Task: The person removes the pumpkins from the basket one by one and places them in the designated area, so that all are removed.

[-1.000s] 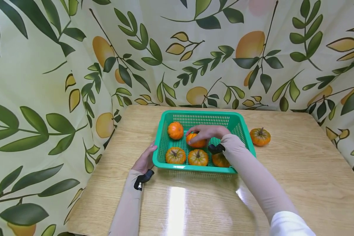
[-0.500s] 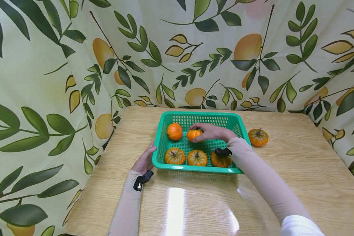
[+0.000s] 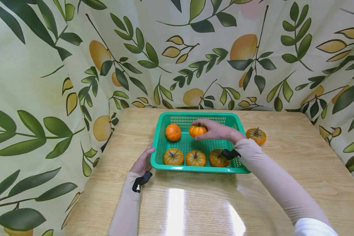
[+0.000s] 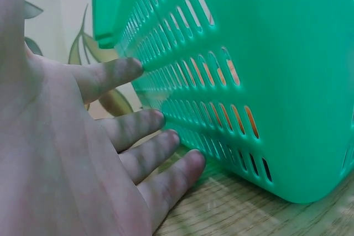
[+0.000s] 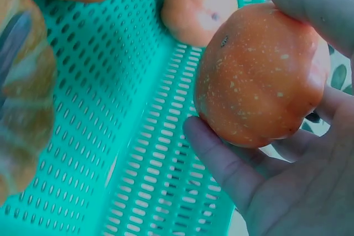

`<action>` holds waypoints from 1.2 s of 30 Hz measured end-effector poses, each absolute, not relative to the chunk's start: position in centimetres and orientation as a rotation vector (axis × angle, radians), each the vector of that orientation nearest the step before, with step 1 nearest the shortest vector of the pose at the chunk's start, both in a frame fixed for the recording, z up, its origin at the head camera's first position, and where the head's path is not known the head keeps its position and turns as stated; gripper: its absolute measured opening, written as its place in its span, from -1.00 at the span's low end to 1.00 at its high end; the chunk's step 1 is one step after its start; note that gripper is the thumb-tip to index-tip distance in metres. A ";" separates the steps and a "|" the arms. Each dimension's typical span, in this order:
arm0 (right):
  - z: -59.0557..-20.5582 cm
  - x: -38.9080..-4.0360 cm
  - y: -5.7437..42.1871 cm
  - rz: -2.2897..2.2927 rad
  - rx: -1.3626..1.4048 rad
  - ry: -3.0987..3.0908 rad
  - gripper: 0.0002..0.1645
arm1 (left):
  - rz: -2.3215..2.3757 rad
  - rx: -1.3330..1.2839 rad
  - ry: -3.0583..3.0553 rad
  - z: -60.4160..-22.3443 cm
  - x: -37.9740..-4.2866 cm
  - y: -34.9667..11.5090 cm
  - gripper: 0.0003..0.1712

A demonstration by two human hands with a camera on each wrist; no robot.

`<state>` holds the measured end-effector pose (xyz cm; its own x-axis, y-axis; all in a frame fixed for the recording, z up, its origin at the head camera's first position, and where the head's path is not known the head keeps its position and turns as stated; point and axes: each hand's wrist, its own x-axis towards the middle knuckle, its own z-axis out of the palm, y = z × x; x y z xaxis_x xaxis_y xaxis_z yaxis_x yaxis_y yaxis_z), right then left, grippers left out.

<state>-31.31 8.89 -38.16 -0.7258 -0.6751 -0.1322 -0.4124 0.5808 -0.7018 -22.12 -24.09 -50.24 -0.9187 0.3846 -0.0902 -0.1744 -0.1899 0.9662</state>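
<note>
My right hand [image 3: 213, 129] grips a small orange pumpkin [image 5: 260, 75] between thumb and fingers, over the rear middle of a green plastic basket [image 3: 200, 168]. Whether its underside touches the basket floor is hard to tell. My left hand [image 3: 142, 163] is at the basket's left side; in the left wrist view its fingers [image 4: 166, 147] are spread and nearly straight, with fingertips at the slotted wall. A second orange pumpkin [image 3: 173, 132] sits in the back left of the basket. Along the front lie three striped pumpkins, the left one [image 3: 173, 157], the middle one [image 3: 196, 158] and the right one [image 3: 218, 158].
Outside the basket, a striped orange pumpkin [image 3: 256, 136] stands on the wooden table [image 3: 289, 157] to the right. A leaf-patterned cloth [image 3: 206, 65] hangs behind and at the left. Light glares off the table's front part.
My right hand has shifted back and a little to the right with the orange pumpkin, uncovering the front right pumpkin. The left hand stays at the basket's side.
</note>
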 end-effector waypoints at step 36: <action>-35.6 -30.6 17.2 -1.063 -0.684 2.641 -0.17 | 2.138 0.210 1.743 -50.2 -21.8 -24.0 -0.14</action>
